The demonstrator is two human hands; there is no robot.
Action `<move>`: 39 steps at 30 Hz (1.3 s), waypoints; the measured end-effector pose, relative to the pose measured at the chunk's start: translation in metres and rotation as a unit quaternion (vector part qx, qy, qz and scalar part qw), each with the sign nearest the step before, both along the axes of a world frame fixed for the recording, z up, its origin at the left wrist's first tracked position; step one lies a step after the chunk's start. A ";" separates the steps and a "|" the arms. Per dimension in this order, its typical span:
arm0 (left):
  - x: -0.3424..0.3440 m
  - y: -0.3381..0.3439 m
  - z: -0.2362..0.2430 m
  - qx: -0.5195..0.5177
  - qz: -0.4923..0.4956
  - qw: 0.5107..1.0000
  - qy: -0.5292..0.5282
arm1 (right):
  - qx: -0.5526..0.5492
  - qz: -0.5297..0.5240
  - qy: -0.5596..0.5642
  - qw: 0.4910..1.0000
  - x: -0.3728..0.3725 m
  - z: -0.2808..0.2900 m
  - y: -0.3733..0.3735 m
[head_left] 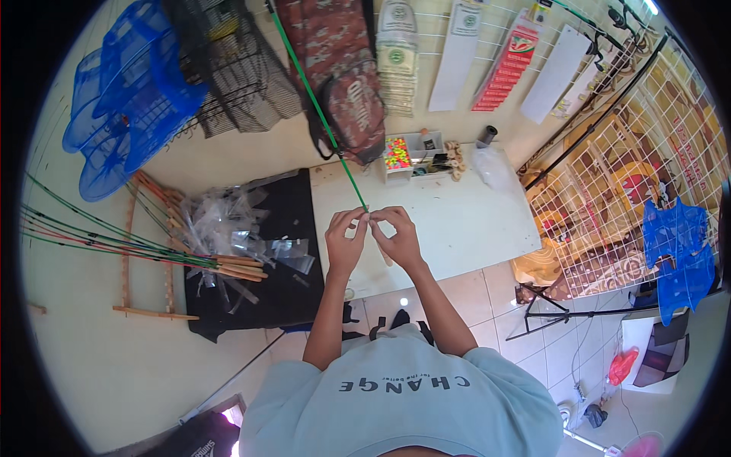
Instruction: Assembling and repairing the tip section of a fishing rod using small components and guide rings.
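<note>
Rod (318,110), green and slim, slants down to the left hand (346,242) and the right hand (397,238); I see both pinched closed on it, over the white table (464,228).

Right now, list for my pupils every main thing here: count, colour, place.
Held rod: one, green, centre.
Table: one, white, centre.
Cloth: one, black, left centre.
Wrappers: several, clear, on cloth.
Other rods: several, green and red, left.
Mesh items: several, blue, left and right.
Bag: one, brown camouflage, upper centre.
Container: one, white, table's back.
Small pieces: many, multicoloured, in container.
Packets: several, white and red, upper right.
Shirt: one, pale blue, lower centre.
Left fingers: several, bare, on held rod.
Right fingers: several, bare, on held rod.
</note>
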State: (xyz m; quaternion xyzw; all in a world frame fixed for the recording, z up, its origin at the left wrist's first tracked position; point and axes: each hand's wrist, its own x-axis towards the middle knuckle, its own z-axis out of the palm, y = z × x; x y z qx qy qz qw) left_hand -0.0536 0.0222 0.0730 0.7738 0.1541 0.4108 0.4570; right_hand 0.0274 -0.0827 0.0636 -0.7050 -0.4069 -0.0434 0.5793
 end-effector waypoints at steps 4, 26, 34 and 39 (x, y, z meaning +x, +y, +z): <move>0.034 -0.032 -0.003 0.003 -0.008 1.000 0.005 | 0.001 -0.022 0.032 0.999 0.027 -0.006 -0.032; 0.181 -0.059 -0.005 -0.014 -0.078 0.996 0.030 | -0.030 -0.121 -0.005 0.992 0.160 -0.006 -0.068; 0.228 -0.067 -0.017 -0.036 -0.111 0.992 0.058 | -0.050 -0.083 0.051 0.994 0.209 -0.016 -0.087; 0.258 -0.083 -0.023 -0.020 -0.084 0.994 0.069 | -0.056 -0.043 0.062 0.996 0.248 -0.028 -0.104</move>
